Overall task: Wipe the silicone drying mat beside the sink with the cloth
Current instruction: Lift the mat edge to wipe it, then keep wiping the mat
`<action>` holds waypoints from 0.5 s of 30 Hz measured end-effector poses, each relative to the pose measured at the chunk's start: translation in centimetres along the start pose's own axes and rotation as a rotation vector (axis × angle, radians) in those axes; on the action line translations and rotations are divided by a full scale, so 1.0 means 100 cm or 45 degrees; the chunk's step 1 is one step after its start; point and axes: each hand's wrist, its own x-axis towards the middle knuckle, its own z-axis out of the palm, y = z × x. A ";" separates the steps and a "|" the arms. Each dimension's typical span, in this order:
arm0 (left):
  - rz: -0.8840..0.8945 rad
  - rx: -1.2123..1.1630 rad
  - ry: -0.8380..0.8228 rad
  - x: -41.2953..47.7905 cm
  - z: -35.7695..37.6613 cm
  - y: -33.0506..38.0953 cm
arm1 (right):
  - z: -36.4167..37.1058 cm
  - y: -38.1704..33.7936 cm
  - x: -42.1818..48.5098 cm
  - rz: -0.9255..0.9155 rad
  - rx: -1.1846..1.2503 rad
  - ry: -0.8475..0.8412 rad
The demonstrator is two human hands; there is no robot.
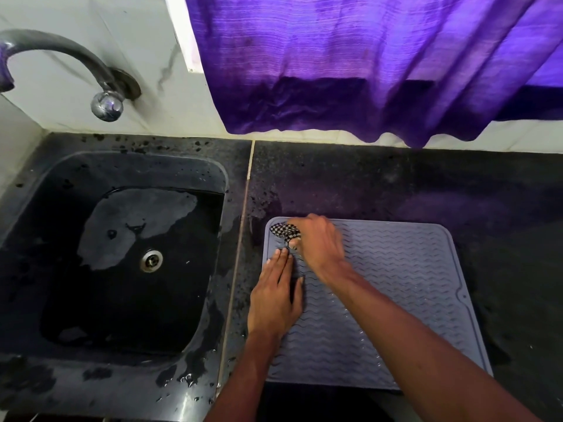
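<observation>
Head view: right hand (316, 242) fingers clamp checked cloth (285, 231); left hand (275, 300) fingers, straight together, pin silicone drying mat (396, 284); slackening could let mat slip.

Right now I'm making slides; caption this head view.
Right hand grips checkered cloth on silicone drying mat; left hand rests flat on mat.

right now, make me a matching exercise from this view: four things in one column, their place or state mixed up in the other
1 cloth
2 left hand
3 curtain
4 sink

a hangs above the counter
b flat on the mat's left edge
c wet, left of the mat
d held by the right hand at the mat's far left corner

Pairs: 1-d, 2-b, 3-a, 4-c
</observation>
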 end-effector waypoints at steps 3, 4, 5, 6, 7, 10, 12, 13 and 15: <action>-0.016 -0.037 -0.006 0.000 -0.001 0.001 | 0.006 -0.009 -0.003 -0.047 0.043 0.047; -0.023 -0.048 -0.005 0.000 -0.002 0.002 | 0.009 -0.011 -0.005 -0.055 0.043 0.042; -0.027 -0.057 -0.005 -0.001 -0.003 0.002 | 0.013 -0.012 -0.006 -0.051 0.034 0.042; -0.029 -0.064 -0.009 -0.001 -0.004 0.003 | 0.016 -0.012 -0.007 -0.044 0.032 0.047; -0.028 -0.068 -0.012 -0.001 -0.004 0.003 | 0.017 -0.011 -0.006 -0.037 0.031 0.060; -0.024 -0.083 -0.027 0.001 -0.006 0.003 | 0.012 -0.010 -0.002 -0.044 0.054 0.027; -0.057 -0.119 -0.042 0.001 -0.008 0.005 | 0.005 -0.010 -0.001 -0.043 0.118 -0.030; -0.091 -0.176 -0.036 0.002 -0.009 0.005 | 0.002 -0.009 -0.002 -0.031 0.156 -0.030; -0.179 -0.380 0.023 0.002 -0.012 0.004 | -0.001 -0.005 -0.010 -0.014 0.218 0.026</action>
